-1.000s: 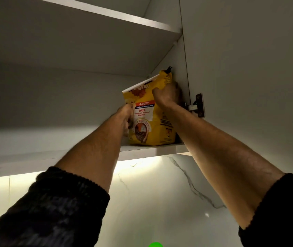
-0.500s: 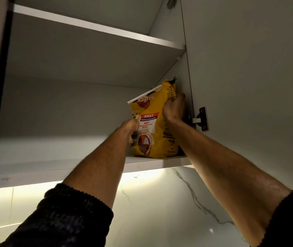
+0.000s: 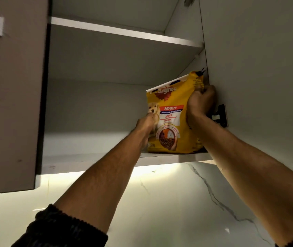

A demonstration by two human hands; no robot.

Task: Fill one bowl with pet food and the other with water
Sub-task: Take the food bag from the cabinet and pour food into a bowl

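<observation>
A yellow bag of pet food (image 3: 173, 104) stands upright on the lower shelf (image 3: 88, 160) of an open wall cupboard, against its right inner wall. My left hand (image 3: 146, 124) grips the bag's left edge low down. My right hand (image 3: 201, 102) is closed around the bag's upper right side. Both arms reach up from below. No bowl is in view.
The open cupboard door (image 3: 258, 68) fills the right, with a hinge (image 3: 220, 117) just beside my right hand. A closed brown door (image 3: 12, 95) is at the left. An upper shelf (image 3: 124, 32) sits above. A lit marble wall (image 3: 160, 202) lies below the cupboard.
The view has shifted so the cupboard and bag sit lower and further right in the frame, and the left door has come into sight. Both hands keep hold of the bag.
</observation>
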